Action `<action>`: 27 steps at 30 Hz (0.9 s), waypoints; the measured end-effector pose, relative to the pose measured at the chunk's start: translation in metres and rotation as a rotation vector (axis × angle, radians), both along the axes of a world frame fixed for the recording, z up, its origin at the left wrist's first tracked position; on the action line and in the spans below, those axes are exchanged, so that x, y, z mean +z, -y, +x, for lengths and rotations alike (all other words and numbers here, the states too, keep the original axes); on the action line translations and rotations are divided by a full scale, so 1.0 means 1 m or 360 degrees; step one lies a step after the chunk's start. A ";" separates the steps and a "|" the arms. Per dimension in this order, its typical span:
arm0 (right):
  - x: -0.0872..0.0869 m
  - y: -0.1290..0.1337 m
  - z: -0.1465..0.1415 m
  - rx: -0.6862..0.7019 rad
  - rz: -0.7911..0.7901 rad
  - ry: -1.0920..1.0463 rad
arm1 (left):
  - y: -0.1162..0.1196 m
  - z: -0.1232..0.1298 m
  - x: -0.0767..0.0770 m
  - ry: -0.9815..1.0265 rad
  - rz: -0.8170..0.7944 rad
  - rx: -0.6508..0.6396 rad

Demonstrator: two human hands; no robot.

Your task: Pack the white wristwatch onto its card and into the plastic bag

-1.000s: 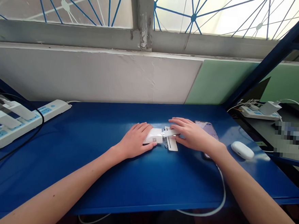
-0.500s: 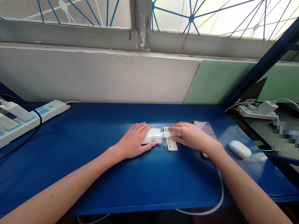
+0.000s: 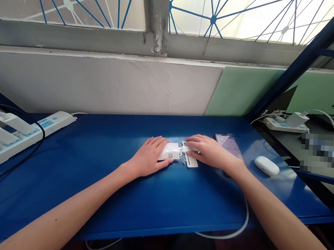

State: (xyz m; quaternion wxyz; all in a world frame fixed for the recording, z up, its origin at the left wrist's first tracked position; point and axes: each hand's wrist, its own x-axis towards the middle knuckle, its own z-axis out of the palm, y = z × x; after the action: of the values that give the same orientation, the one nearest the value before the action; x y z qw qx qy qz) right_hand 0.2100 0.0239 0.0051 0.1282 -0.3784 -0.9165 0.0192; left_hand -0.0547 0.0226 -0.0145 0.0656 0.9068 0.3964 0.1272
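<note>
My left hand (image 3: 149, 158) rests over a small white packet (image 3: 173, 151) on the blue tabletop, the thumb along its near edge and the fingers across its far side. A square printed code shows on the packet. Beside its right end are clear, shiny plastic bits (image 3: 182, 159). My right hand (image 3: 206, 150) has its fingers bent and closed on a small white strip (image 3: 190, 149). Underneath that strip lies a white card with a dark slot (image 3: 192, 161), partly covered by the fingers. How the strip joins the packet is too small to make out.
A phone (image 3: 229, 144) showing digits lies behind my right wrist, with a white earbud case (image 3: 267, 166) farther right. A white power strip (image 3: 49, 123) with plugged-in chargers and a black cable is at the left. A white cable (image 3: 244, 218) loops over the front edge.
The view has shifted very slightly. My right hand has moved a little, its fingers more bent over the white strip; my left hand stays on the packet.
</note>
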 end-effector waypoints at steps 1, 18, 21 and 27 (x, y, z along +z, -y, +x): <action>0.001 0.001 -0.001 0.0018 0.0004 -0.0001 | 0.000 0.000 0.000 -0.0001 -0.0002 0.0004; 0.011 0.002 -0.002 -0.0030 0.0194 -0.0152 | 0.000 0.001 0.003 -0.0018 -0.0035 0.0018; 0.012 0.003 -0.004 0.0017 0.0309 -0.0350 | 0.000 0.001 0.002 -0.0018 -0.0015 0.0019; 0.018 0.007 -0.001 -0.0233 0.0161 -0.0991 | 0.000 0.000 0.002 -0.0011 -0.0003 0.0004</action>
State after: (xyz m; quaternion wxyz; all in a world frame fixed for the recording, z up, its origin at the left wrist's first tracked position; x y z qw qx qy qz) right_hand 0.2088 0.0167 0.0235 0.4221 -0.4125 -0.8033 0.0792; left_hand -0.0547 0.0228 -0.0128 0.0650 0.9067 0.3978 0.1239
